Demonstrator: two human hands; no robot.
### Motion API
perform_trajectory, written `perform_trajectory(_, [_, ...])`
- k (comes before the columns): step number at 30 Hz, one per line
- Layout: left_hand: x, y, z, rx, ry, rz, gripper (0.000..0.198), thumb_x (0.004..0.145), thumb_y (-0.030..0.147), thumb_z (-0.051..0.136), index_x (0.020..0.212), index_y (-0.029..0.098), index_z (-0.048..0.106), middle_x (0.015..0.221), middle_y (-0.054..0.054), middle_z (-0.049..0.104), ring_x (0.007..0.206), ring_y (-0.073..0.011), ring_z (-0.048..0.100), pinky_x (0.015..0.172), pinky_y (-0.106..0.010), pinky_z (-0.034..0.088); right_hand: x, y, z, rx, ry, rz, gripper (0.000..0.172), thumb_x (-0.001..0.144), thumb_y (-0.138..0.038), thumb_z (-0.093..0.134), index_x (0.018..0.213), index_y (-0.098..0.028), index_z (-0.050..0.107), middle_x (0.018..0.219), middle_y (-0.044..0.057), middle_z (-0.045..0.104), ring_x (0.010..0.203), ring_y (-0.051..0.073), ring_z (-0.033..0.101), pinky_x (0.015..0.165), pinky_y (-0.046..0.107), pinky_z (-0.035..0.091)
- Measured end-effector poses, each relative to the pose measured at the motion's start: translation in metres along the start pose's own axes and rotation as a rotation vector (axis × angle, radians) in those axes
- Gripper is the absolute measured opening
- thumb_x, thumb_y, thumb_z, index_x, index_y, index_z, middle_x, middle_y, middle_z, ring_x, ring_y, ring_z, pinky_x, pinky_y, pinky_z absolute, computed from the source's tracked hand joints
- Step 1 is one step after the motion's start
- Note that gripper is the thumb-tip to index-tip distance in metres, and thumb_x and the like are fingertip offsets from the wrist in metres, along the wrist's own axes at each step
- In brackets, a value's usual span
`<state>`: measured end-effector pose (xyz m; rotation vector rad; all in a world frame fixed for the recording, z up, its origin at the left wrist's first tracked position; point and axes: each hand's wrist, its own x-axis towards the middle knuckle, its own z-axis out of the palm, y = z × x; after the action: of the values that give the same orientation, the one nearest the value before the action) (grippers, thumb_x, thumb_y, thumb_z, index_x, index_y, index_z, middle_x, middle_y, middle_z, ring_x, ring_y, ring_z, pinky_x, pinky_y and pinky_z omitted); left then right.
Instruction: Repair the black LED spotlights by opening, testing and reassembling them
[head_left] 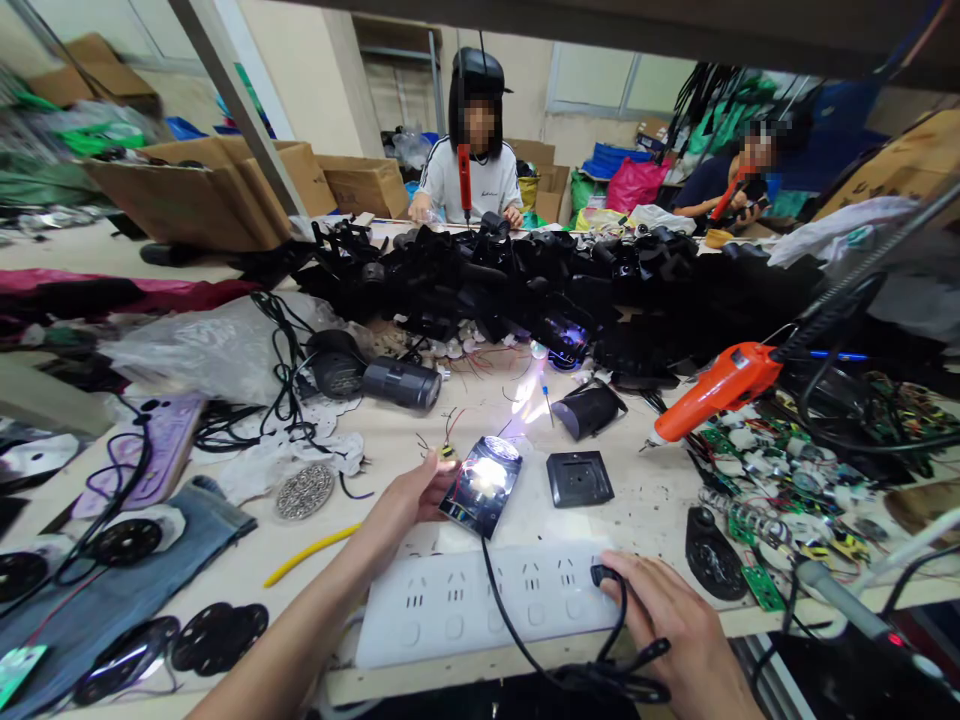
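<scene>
My left hand (420, 490) is closed on the left edge of a small black rectangular device (474, 512) with a brightly glowing face, tilted above the bench. A black cable (510, 625) runs down from this device and loops toward the right. My right hand (675, 615) pinches a black plug (602, 573) at the right-end socket of a white power strip (435, 645). How deep the plug sits cannot be made out. Just right of the device lies a black square cover (580, 479), with a curved black housing (587, 408) behind it.
An orange electric screwdriver (716, 388) hangs at the right above loose circuit boards (806, 455). Black parts (480, 275) are heaped across the back. A black cylinder (403, 383), cables and a yellow tube (311, 555) lie leftward. Two people sit beyond the heap.
</scene>
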<state>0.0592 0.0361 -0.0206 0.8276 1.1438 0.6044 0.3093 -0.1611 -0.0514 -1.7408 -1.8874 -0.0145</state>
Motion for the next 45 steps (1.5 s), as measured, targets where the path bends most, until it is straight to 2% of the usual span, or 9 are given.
perform_trajectory(6, [0.005,-0.002,0.006,0.120,-0.055,0.007,0.037,0.079,0.048,0.065,0.089,0.014,0.075,0.083,-0.012,0.076,0.075,-0.0250,0.067,0.066,-0.030,0.049,-0.002,0.004,0.003,-0.043,-0.028,-0.035,0.024,0.098,-0.020,0.040,0.111,-0.019,0.060,0.096,0.006,0.074,0.088,0.018,0.072,0.076,0.026,0.059])
perform_trajectory(11, [0.015,-0.011,0.002,0.117,-0.062,0.042,0.047,0.078,0.058,0.061,0.090,0.015,0.075,0.081,-0.013,0.076,0.073,-0.0263,0.067,0.063,-0.032,0.050,0.000,-0.003,-0.001,-0.081,-0.098,0.021,0.025,0.100,-0.024,0.037,0.111,-0.020,0.059,0.098,0.007,0.073,0.090,0.019,0.072,0.075,0.026,0.059])
perform_trajectory(18, [0.018,-0.014,-0.002,0.224,-0.083,0.038,0.062,0.073,0.068,0.059,0.102,0.015,0.071,0.093,-0.010,0.075,0.082,-0.0252,0.066,0.071,-0.033,0.048,-0.003,0.000,0.002,-0.097,-0.105,0.009,0.024,0.099,-0.022,0.038,0.113,-0.021,0.057,0.099,0.007,0.073,0.090,0.020,0.072,0.075,0.028,0.060])
perform_trajectory(23, [0.016,-0.011,0.000,0.242,-0.081,0.021,0.065,0.069,0.072,0.059,0.102,0.017,0.071,0.090,-0.009,0.075,0.081,-0.0249,0.064,0.070,-0.033,0.047,-0.002,0.003,-0.001,-0.048,-0.075,-0.031,0.023,0.097,-0.017,0.041,0.115,-0.020,0.055,0.100,0.008,0.072,0.091,0.020,0.071,0.080,0.031,0.059])
perform_trajectory(30, [0.017,-0.012,0.000,0.256,-0.058,0.030,0.065,0.069,0.071,0.059,0.102,0.016,0.070,0.088,-0.009,0.075,0.078,-0.0241,0.064,0.069,-0.032,0.046,0.000,0.016,0.000,0.041,-0.174,-0.076,0.030,0.087,-0.012,0.051,0.114,-0.024,0.056,0.097,0.005,0.070,0.089,0.021,0.068,0.074,0.031,0.058])
perform_trajectory(34, [0.016,-0.011,0.002,0.237,-0.079,0.026,0.065,0.069,0.071,0.059,0.100,0.015,0.070,0.087,-0.010,0.075,0.080,-0.0259,0.066,0.070,-0.033,0.047,-0.001,0.020,0.009,0.066,-0.209,0.056,0.027,0.081,-0.005,0.050,0.099,-0.024,0.058,0.097,0.007,0.064,0.090,0.022,0.064,0.075,0.034,0.056])
perform_trajectory(37, [0.013,-0.008,0.004,0.225,-0.090,0.032,0.065,0.070,0.072,0.058,0.100,0.015,0.070,0.087,-0.010,0.075,0.077,-0.0249,0.065,0.067,-0.033,0.047,-0.001,0.019,0.012,0.115,-0.221,0.101,0.027,0.082,-0.005,0.049,0.099,-0.024,0.057,0.101,0.008,0.062,0.094,0.023,0.061,0.079,0.037,0.055])
perform_trajectory(41, [0.012,-0.006,0.003,0.234,-0.108,0.053,0.070,0.072,0.073,0.056,0.104,0.013,0.069,0.092,-0.012,0.074,0.077,-0.0239,0.064,0.067,-0.033,0.047,0.003,0.015,0.002,0.217,-0.264,0.115,0.027,0.083,-0.007,0.048,0.104,-0.023,0.057,0.102,0.008,0.063,0.098,0.023,0.062,0.084,0.036,0.054])
perform_trajectory(45, [0.013,-0.008,0.000,0.235,-0.112,0.073,0.072,0.072,0.073,0.055,0.108,0.013,0.069,0.097,-0.013,0.073,0.081,-0.0244,0.064,0.068,-0.033,0.046,0.016,0.012,-0.025,0.287,-0.383,0.204,0.031,0.086,-0.010,0.043,0.110,-0.022,0.059,0.106,0.010,0.067,0.103,0.022,0.065,0.088,0.034,0.052])
